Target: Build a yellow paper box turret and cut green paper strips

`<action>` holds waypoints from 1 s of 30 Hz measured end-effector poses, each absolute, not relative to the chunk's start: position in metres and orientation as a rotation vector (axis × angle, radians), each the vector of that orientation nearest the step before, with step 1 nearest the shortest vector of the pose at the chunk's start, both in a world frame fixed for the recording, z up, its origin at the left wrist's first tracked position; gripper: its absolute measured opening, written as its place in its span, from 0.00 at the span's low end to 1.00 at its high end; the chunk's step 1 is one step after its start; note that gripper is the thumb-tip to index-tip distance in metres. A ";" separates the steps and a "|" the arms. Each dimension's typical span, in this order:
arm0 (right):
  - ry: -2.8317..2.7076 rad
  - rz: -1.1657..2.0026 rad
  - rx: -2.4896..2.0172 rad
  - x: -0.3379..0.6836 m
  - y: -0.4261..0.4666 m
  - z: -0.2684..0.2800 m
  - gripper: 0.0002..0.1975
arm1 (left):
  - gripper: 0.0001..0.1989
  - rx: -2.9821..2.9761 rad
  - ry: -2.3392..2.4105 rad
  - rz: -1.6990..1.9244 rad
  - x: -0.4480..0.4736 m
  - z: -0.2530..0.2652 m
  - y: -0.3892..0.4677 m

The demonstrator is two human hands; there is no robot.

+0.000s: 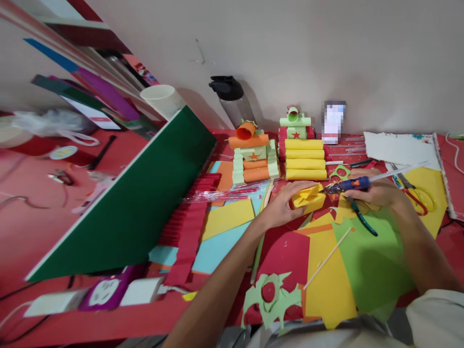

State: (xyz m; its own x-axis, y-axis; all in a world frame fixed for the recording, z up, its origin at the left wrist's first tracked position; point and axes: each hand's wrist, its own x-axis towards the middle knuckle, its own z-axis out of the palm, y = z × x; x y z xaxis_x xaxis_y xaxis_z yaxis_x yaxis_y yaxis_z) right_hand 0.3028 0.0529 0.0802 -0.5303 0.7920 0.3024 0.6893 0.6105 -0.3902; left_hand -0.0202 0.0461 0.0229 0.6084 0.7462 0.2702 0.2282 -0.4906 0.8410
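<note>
My left hand (287, 205) is closed around a folded yellow paper box (309, 202) with loose flaps on top. In my right hand (369, 195) is a blue hot glue gun (350, 184), a clear glue stick poking out of its back end. The gun's nozzle points at the box's right side; whether it touches, I cannot tell. Just below the right hand lie pliers with dark teal handles (364, 220). Behind the hands stand two paper models, one with orange rolls (253, 154) and one with yellow rolls (305, 159), each bearing a star.
Coloured sheets, including a green one (377, 261), and pale green cut scraps (271, 299) cover the front. Scissors (416, 191) lie at right. A dark green board (134, 203) leans at left. A bottle (232, 101) and a phone (333, 122) stand by the wall.
</note>
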 end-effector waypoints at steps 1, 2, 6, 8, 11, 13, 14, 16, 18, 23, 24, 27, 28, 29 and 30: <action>-2.404 0.349 -1.192 0.305 0.053 0.081 0.17 | 0.30 2.028 0.777 0.804 -0.020 0.024 0.045; -2.421 0.393 -1.206 0.306 0.053 0.082 0.18 | 0.31 2.036 0.788 0.797 -0.020 0.024 0.045; -2.438 0.491 -1.215 0.302 0.052 0.093 0.22 | 0.30 2.071 0.846 0.835 -0.018 0.022 0.043; -2.433 0.502 -1.173 0.297 0.050 0.099 0.23 | 0.31 2.085 0.913 0.897 -0.017 0.020 0.042; -2.455 0.453 -1.031 0.289 0.046 0.108 0.21 | 0.33 2.104 1.046 0.990 -0.014 0.018 0.040; -2.474 0.354 -0.917 0.282 0.040 0.112 0.18 | 0.34 2.111 1.119 1.033 -0.012 0.017 0.039; -2.481 0.280 -0.861 0.277 0.036 0.114 0.16 | 0.34 2.113 1.142 1.048 -0.012 0.017 0.039; -2.505 0.101 -0.788 0.266 0.027 0.117 0.14 | 0.33 2.112 1.169 1.067 -0.010 0.016 0.038; -2.566 -0.107 -0.815 0.253 0.018 0.118 0.11 | 0.32 2.111 1.170 1.081 -0.010 0.014 0.038; -2.640 -0.581 -0.822 0.229 0.006 0.114 0.07 | 0.31 2.129 1.152 1.138 -0.009 0.008 0.040; -2.631 -0.648 -0.820 0.226 0.005 0.112 0.08 | 0.31 2.132 1.149 1.148 -0.009 0.007 0.040; -2.589 -0.780 -0.829 0.220 0.005 0.106 0.09 | 0.33 2.129 1.153 1.159 -0.009 0.005 0.041; -2.575 -0.809 -0.824 0.219 0.005 0.104 0.10 | 0.33 2.126 1.159 1.157 -0.009 0.005 0.041; -2.564 -0.829 -0.819 0.218 0.006 0.103 0.10 | 0.33 2.124 1.164 1.153 -0.009 0.005 0.041; -2.557 -0.843 -0.819 0.217 0.006 0.102 0.10 | 0.33 2.124 1.165 1.148 -0.009 0.005 0.041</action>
